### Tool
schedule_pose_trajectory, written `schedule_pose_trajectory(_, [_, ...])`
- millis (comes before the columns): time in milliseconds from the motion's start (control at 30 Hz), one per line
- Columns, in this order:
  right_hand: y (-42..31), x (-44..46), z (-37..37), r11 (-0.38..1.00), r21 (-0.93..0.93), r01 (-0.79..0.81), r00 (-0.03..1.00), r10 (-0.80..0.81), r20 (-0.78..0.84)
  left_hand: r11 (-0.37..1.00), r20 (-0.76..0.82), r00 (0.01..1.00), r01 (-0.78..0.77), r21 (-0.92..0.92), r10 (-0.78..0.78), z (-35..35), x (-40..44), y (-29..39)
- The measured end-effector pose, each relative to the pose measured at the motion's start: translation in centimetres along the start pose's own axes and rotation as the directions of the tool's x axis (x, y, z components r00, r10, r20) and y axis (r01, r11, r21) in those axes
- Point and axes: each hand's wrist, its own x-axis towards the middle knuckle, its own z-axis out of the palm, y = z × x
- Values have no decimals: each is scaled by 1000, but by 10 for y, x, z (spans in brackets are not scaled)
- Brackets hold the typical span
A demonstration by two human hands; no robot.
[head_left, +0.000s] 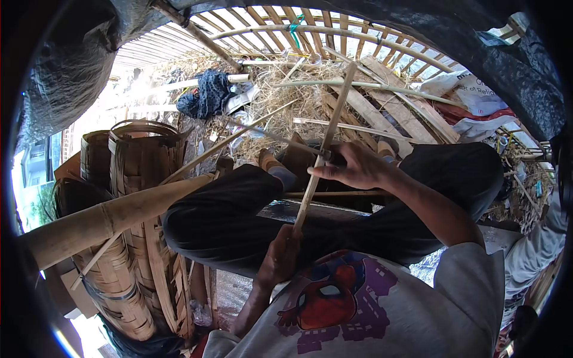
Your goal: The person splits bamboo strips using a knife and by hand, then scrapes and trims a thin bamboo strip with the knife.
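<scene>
Noted on the straw-strewn ground (276,132): crumpled dark cloth (210,95), far left; printed white sack (477,94), far right. Found along the far edge: slatted fence (344,28), bearing teal tie (295,27). Seen at left: woven baskets (138,156).

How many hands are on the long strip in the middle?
2. The left hand grips the strip low down, near the shirt; the right hand is further up, with its thumb against it. No other hand shows there.
</scene>
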Motion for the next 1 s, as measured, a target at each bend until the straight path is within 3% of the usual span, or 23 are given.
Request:
schedule_pose_trajectory(33, [-1, -2, -3, 943, -285, 172, 984, -180, -1, 999, 15, 999, 34, 37, -34, 0, 0, 1])
schedule_pose_trajectory(67, [-4, -4, -5, 943, -284, 174, 984, -179, 6, 999, 10, 999, 35, 33, -36, 2, 1, 1])
schedule_pose_trajectory(133, [-12, -10, -6, 850, -524, 58, 996, -12, 92, 982, -6, 1000, -14, 189, 15, 7, 3, 0])
schedule_pose_trajectory(167, [-16, -12, -3, 836, -548, 24, 997, 17, 70, 983, -11, 1000, -11, 186, 13, 10, 2, -4])
schedule_pose_trajectory(233, [-20, -16, 2, 832, -553, 38, 998, 0, 68, 922, -68, 989, -100, 374, 135, 11, 2, -10])
schedule_pose_trajectory(367, [-19, -22, 13, 777, -617, 122, 992, -81, 94, 960, -117, 993, 17, 281, 16, 11, 10, -9])
schedule_pose_trajectory(400, [-18, -23, 14, 776, -619, 123, 992, -80, 97, 848, -128, 983, -42, 528, 128, 13, 15, -14])
schedule_pose_trajectory(467, [-16, -22, 17, 754, -644, 130, 991, -100, 84, 672, -108, 965, -83, 736, 237, 14, 18, -17])
schedule_pose_trajectory(567, [-14, -19, 17, 753, -648, 113, 994, -78, 82, 592, -68, 967, -95, 801, 247, 20, 27, 1])
schedule_pose_trajectory(633, [-8, -16, 18, 758, -645, 93, 995, -59, 75, 493, -19, 855, -280, 823, 517, 24, 33, 3])
schedule_pose_trajectory(833, [11, -9, 17, 722, -683, 112, 993, -57, 102, 711, -147, 947, -108, 695, 287, 25, 32, 4])
schedule_pose_trajectory(1000, [23, -5, 15, 690, -711, 138, 990, -76, 118, 674, -145, 923, -147, 724, 357, 23, 33, 0])
